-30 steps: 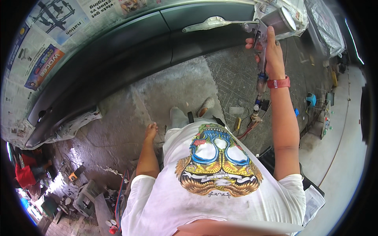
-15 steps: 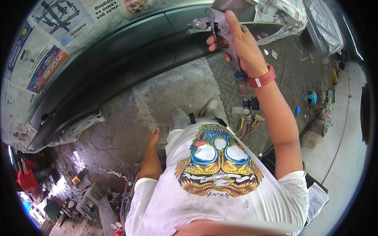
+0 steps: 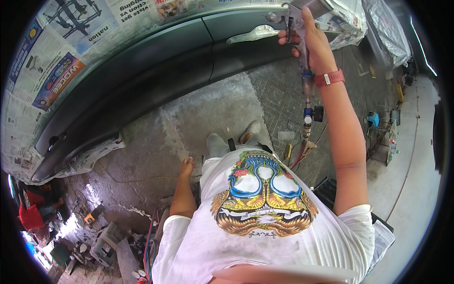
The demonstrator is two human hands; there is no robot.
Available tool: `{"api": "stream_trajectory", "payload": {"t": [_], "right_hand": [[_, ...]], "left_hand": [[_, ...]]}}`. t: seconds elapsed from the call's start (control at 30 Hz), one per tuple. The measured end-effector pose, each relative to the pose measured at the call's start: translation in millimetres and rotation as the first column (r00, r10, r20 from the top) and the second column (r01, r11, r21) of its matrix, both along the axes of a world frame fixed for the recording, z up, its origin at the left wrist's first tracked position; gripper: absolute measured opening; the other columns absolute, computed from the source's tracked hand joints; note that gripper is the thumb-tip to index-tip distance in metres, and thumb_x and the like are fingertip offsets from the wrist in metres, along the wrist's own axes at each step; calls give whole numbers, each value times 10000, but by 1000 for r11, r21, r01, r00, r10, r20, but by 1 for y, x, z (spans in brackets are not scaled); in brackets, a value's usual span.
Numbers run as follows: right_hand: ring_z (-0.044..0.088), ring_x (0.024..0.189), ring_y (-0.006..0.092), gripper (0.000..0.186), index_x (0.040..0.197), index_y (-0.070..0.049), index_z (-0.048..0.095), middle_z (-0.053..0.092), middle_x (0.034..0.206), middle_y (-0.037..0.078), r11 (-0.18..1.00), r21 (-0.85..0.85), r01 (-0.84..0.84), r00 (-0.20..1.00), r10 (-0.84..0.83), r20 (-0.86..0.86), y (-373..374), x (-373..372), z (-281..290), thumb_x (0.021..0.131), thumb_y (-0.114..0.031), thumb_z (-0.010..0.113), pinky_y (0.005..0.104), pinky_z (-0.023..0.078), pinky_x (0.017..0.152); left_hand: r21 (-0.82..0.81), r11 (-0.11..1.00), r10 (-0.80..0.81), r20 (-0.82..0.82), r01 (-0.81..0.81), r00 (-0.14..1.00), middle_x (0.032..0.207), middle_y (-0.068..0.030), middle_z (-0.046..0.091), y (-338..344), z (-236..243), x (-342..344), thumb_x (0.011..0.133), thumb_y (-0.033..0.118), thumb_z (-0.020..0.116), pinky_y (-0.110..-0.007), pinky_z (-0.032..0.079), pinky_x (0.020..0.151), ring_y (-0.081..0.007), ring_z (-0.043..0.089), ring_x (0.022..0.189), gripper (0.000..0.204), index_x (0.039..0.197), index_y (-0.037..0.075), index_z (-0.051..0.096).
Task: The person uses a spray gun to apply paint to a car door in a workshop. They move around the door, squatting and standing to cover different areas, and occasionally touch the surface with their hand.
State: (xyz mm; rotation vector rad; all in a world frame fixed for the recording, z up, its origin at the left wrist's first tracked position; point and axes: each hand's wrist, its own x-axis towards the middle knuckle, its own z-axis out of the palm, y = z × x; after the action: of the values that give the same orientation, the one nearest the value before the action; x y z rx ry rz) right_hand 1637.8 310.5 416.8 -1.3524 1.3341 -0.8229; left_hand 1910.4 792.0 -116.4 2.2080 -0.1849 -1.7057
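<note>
My right hand (image 3: 319, 51) is wrapped round the grip of a metal spray gun (image 3: 303, 56), raised at the upper right with its nozzle toward the left. Part of the gun's cup (image 3: 318, 6) is cut off by the upper edge. Below the grip hang a regulator (image 3: 308, 115) and a reddish air hose (image 3: 299, 156). Close by is a dark car body panel (image 3: 146, 78), with a lighter, shiny recess (image 3: 254, 34) just left of the gun. Down at my side hangs my left hand (image 3: 187, 166), fingers curled in and nothing visible in them.
Newspaper (image 3: 61, 57) masks the car above the panel. Clear plastic sheeting (image 3: 385, 35) covers something at upper right. A cord (image 3: 137, 178) crosses the concrete floor (image 3: 189, 113). Clutter with a grey housing (image 3: 105, 246) and a red cloth (image 3: 32, 217) lies lower left.
My right hand has moved right and slightly up with the spray gun, uncovering the shiny recess on the panel. The regulator and hose swung right with it. My left hand stays put.
</note>
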Motion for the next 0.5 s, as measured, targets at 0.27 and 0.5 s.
{"api": "stream_trajectory", "payload": {"t": [0.27, 0.5], "right_hand": [[786, 850, 171, 762, 1352, -46, 699, 809, 961, 115, 984, -14, 177, 983, -177, -45, -13, -45, -14, 1111, -714, 422, 273, 457, 516], [768, 813, 138, 738, 1370, -64, 697, 800, 958, 95, 989, 37, 143, 989, -142, -31, 40, -36, -34, 1124, -699, 413, 248, 456, 484]], "left_hand": [[-28, 1000, -3, 44, 4, 999, 1177, -110, 799, -15, 20, 6, 1134, 474, 592, -401, 559, 990, -226, 772, 1051, 500, 1339, 31, 704], [1, 999, -47, 71, 48, 996, 1181, -109, 801, -24, 23, 17, 1137, 454, 594, -398, 560, 986, -216, 765, 1048, 474, 1323, 37, 719]]}}
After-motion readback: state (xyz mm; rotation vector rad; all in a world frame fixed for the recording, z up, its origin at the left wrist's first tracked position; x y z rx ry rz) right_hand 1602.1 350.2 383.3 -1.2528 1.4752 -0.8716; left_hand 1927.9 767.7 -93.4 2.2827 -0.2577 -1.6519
